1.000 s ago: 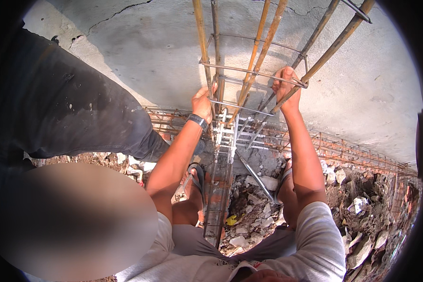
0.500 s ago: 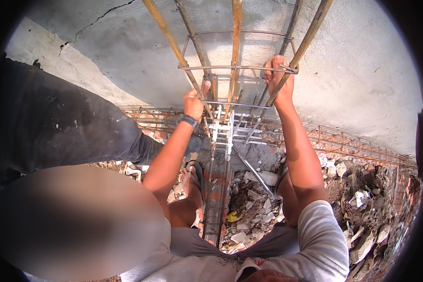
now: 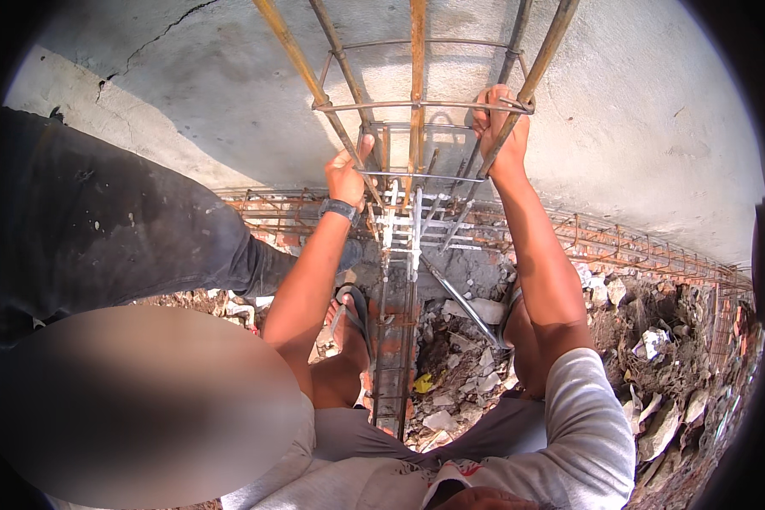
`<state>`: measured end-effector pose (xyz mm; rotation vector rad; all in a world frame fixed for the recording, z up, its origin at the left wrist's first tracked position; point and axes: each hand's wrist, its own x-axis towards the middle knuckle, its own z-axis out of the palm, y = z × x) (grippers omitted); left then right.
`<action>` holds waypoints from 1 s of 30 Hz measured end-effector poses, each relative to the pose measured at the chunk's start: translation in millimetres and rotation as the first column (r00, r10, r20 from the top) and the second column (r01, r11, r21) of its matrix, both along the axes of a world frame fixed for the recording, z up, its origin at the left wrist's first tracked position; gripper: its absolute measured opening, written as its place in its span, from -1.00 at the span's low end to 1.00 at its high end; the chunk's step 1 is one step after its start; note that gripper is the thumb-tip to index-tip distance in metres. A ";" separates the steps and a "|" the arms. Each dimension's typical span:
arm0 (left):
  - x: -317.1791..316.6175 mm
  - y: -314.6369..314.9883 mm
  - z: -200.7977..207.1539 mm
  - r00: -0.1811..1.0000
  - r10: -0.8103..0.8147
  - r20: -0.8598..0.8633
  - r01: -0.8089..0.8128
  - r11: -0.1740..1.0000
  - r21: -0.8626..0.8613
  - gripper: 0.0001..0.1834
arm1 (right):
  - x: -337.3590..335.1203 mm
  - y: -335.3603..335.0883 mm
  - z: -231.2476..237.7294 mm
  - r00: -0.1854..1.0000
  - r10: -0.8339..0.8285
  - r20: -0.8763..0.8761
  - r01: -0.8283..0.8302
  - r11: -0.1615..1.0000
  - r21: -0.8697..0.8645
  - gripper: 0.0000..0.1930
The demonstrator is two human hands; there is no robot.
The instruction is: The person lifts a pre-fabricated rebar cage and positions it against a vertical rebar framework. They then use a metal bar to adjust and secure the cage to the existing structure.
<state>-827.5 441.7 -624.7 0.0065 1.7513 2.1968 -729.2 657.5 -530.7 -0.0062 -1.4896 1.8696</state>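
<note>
In the head view, the left hand [image 3: 346, 180] is curling round the left side of a rebar cage [image 3: 417, 104] and the right hand [image 3: 505, 140] is curling round its right side; exactly which bars, I cannot tell. Steadying it well is probably calling for even pressure from both hands. The cage is standing between them, a wall [image 3: 620, 127] rising beyond, white-marked bars [image 3: 416, 223] showing just nearer.

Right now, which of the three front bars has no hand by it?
The middle bar: the left hand is at the left bar, the right hand at the right bar.
</note>
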 end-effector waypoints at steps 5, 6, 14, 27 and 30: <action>1.8 5.2 2.7 0.999 0.031 -0.033 -0.030 0.999 0.031 -0.56 | 6.6 6.4 -9.6 0.996 -0.068 0.057 0.068 0.998 0.004 -0.77; 0.9 5.7 4.2 0.999 0.026 -0.042 -0.024 0.999 0.040 -0.57 | 7.7 3.5 -9.9 0.995 -0.081 0.054 0.083 0.996 -0.023 -0.77; -3.4 -1.1 5.7 0.999 -0.009 -0.052 0.011 0.999 0.041 -0.60 | 3.6 1.7 -16.6 0.996 -0.092 -0.018 0.091 0.995 -0.039 -0.79; -4.0 0.1 -12.3 0.991 -0.058 -0.124 0.061 0.998 0.019 -0.60 | 58.4 -17.4 -61.3 0.870 -0.449 0.206 0.463 0.886 -0.023 -0.73; -7.4 3.1 -11.3 0.980 -0.091 -0.174 0.093 0.996 0.005 -0.59 | 91.8 -43.1 -81.6 0.906 -0.381 0.186 0.345 0.917 0.199 -0.61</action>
